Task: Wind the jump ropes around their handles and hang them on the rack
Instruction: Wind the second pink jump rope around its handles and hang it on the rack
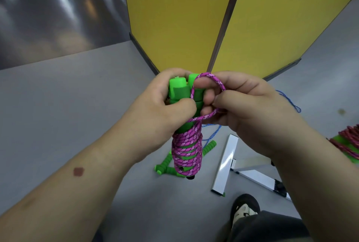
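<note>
Left hand: the left hand was wrapped tight around the upper part of the green handles, thumb pressed across the front.
Right hand: the right hand was closed in a pinch on the last free loop of the pink rope, the loop running over its fingers just beside the handle tops.
Rope: the pink rope sat in the air between both hands, most of it already coiled snugly around the lower half of the two handles held side by side.
Handling: it looked light, soft and braided, likely to grip on itself but quick to slacken and spring off if tension dropped; the foam-like handles seemed stiff enough to wind on and slightly squashy.
Where to hold: best taken at the handle tops above the coil, as the left hand did, with the free end kept taut near the coil so it could be tucked.
Stage: winding appeared nearly finished; securing the loop and hanging were not yet done.
Floor: a second rope, with blue cord and green handles, lay loose on the grey floor below the hands.
Edge: another wound pink bundle showed at the right edge; what it rested on could not be told.
Containers: none were in view.
Rack: white bars lay on the floor; whether they were part of the rack could not be told.
</note>
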Tool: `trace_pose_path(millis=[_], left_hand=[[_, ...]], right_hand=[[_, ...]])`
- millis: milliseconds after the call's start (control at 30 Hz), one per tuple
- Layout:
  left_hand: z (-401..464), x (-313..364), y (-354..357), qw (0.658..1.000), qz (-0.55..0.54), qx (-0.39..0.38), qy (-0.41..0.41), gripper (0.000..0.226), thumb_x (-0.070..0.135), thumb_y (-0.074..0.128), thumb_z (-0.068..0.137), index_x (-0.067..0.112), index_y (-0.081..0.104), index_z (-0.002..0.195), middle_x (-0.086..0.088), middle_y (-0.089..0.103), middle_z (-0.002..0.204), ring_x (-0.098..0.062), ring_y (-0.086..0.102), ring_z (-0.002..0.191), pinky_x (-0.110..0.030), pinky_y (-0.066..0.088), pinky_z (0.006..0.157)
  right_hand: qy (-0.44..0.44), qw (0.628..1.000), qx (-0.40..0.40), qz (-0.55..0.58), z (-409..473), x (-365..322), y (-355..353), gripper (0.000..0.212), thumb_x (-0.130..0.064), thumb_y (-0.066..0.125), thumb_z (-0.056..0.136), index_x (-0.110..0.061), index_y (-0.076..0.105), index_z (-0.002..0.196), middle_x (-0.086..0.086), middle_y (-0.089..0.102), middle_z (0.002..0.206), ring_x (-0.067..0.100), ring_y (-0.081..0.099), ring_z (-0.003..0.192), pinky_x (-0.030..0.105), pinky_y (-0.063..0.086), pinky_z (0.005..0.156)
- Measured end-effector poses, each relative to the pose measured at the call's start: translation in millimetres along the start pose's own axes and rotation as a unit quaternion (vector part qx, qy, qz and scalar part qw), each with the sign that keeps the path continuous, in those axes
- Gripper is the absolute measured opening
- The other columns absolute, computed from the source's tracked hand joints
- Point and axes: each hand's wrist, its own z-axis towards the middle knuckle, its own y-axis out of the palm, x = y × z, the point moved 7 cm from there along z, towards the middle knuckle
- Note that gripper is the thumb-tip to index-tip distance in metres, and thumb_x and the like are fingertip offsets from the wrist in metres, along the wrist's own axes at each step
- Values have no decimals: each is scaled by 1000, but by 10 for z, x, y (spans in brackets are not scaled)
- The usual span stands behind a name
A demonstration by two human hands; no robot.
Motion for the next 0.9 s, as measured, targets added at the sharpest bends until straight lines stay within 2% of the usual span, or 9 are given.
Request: trace_pose_path(millis=[100,200,300,433,567,633,767,800,900], left_hand=[[7,-45,-40,999,44,0,-28,32,26,62,70,40,63,99,3,62,80,-13,57,73,-40,47,68],[-19,-46,-46,994,105,-7,-31,34,36,58,63,37,58,97,3,54,71,-15,47,64,-40,40,60],[-83,-3,53,986,163,-36,-14,24,28,55,73,34,54,96,0,48,66,-14,43,60,-44,40,56],[-154,128,149,995,84,-45,40,21,21,52,71,20,50,92,-5,37,65,-14,35,58,-37,27,50],[-145,203,100,996,40,-11,79,18,8,52,73,8,46,90,-16,34,68,-16,33,58,-37,25,50],[-131,165,64,997,-10,10,77,16,5,53,74,8,46,89,-22,33,70,-25,33,59,-42,26,49],[-120,67,46,992,-97,54,61,29,28,68,76,13,47,88,-41,43,80,-61,49,67,-63,41,52],[-117,41,45,991,-99,69,55,35,34,72,76,13,46,88,-39,44,79,-57,49,65,-62,42,53],[-90,-13,1,987,-98,123,44,42,43,80,71,21,49,88,-16,47,78,-27,47,66,-43,43,54]], right_hand=[[21,999,22,13,0,16,-7,37,15,47,92,-10,75,89,4,69,73,17,68,62,42,63,70],[20,998,55,11,15,-4,-75,27,10,59,89,-11,74,83,6,71,70,16,70,58,38,62,67],[12,997,78,1,37,-37,-151,15,0,73,77,-13,75,85,4,71,67,13,65,52,33,58,60],[66,994,81,39,52,87,-144,15,-10,74,68,-14,71,82,2,64,63,12,54,49,29,56,55],[152,982,52,94,12,234,-25,21,7,64,86,-14,65,80,1,59,64,8,42,42,23,49,47],[175,977,42,112,-5,246,6,28,11,56,90,-14,60,78,-1,57,58,7,40,40,22,49,46],[179,979,24,91,-11,208,24,33,15,47,92,-9,63,76,1,55,51,7,41,40,25,54,49],[173,982,24,70,-13,189,18,33,15,45,93,-7,65,80,1,57,52,8,43,41,27,57,52],[147,988,40,19,-30,117,-17,37,16,38,94,-2,70,93,4,67,64,16,59,54,30,60,57]])
